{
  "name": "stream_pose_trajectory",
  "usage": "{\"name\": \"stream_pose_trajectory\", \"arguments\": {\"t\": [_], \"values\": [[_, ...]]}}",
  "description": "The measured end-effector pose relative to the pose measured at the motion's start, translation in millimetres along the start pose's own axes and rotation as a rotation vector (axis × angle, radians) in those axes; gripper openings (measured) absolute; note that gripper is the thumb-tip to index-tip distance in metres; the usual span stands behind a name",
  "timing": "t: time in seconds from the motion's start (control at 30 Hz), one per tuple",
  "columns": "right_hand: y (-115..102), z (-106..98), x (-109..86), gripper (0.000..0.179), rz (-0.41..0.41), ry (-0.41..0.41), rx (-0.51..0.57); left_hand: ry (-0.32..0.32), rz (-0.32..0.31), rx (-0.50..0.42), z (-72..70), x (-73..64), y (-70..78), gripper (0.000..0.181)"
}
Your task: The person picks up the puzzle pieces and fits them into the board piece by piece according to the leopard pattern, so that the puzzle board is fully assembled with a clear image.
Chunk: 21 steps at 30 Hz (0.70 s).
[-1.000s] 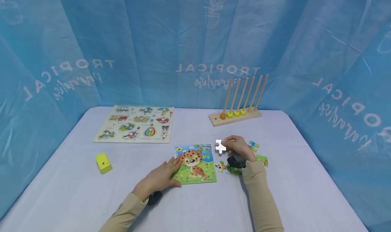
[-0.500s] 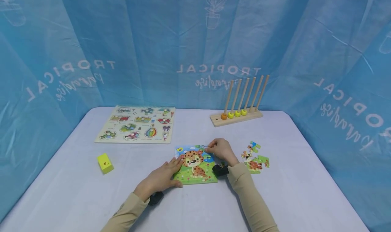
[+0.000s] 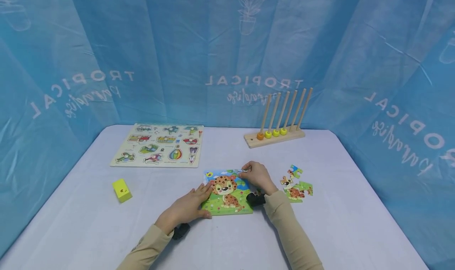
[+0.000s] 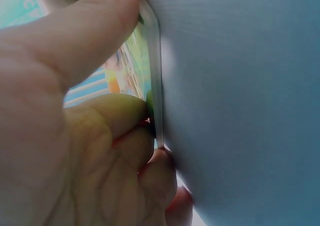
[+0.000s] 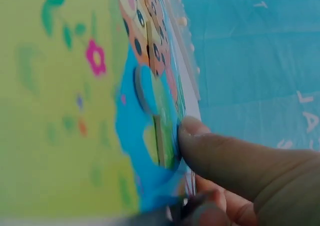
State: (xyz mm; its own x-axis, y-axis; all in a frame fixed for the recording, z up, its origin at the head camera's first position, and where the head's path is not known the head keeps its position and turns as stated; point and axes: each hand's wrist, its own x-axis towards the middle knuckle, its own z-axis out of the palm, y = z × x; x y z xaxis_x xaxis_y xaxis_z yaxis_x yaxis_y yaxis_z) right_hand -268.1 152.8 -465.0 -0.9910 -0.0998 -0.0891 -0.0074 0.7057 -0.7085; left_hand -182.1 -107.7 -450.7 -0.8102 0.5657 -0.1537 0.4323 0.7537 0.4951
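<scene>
A square jigsaw board point(image 3: 217, 207) with a cartoon leopard picture lies in the middle of the table. My left hand point(image 3: 189, 207) rests on its left side, fingers reaching over the edge and thumb near the front left corner. At the back right corner my right hand point(image 3: 258, 176) pinches a blue and green jigsaw piece point(image 5: 167, 111). In the right wrist view the thumb presses on this piece, whose edge stands slightly above the picture. Right of that hand lie several loose jigsaw pieces point(image 3: 296, 193), partly overlapping.
A wooden peg puzzle point(image 3: 156, 145) with vehicle pictures lies at the back left. Nearer me stands a yellow block point(image 3: 122, 190). At the back right is a wooden rod stand point(image 3: 275, 137) with one orange and several yellow beads. Blue curtains border the table point(image 3: 227, 250).
My right hand has carried the piece leftward from beside the board to its back right corner. Over the last half second the piece has settled lower. The left hand stays in place.
</scene>
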Motion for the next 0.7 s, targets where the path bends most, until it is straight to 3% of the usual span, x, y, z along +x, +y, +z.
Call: {"name": "stream_pose_trajectory", "arguments": {"t": [0.13,0.3,0.37,0.53,0.7], "values": [[11.2,-17.0,1.2,0.034,0.009,0.022,0.066,-0.006,0.006,0.002,0.7,1.9,0.9,0.085],[39.8,-60.7,-2.6,0.043,0.041,0.208,0.135,-0.001,-0.003,0.008,0.9,2.5,0.7,0.085],[55.2,-78.5,-7.9,0.049,0.071,0.234,0.121,-0.004,-0.012,0.007,0.7,1.8,0.5,0.085],[90.0,-108.6,-22.2,0.069,0.151,0.102,0.02,-0.006,-0.014,-0.008,-0.3,-0.3,0.5,0.085],[96.4,-116.7,-29.4,0.07,0.168,0.052,-0.063,-0.003,-0.011,-0.011,-1.1,0.0,1.8,0.085]]}}
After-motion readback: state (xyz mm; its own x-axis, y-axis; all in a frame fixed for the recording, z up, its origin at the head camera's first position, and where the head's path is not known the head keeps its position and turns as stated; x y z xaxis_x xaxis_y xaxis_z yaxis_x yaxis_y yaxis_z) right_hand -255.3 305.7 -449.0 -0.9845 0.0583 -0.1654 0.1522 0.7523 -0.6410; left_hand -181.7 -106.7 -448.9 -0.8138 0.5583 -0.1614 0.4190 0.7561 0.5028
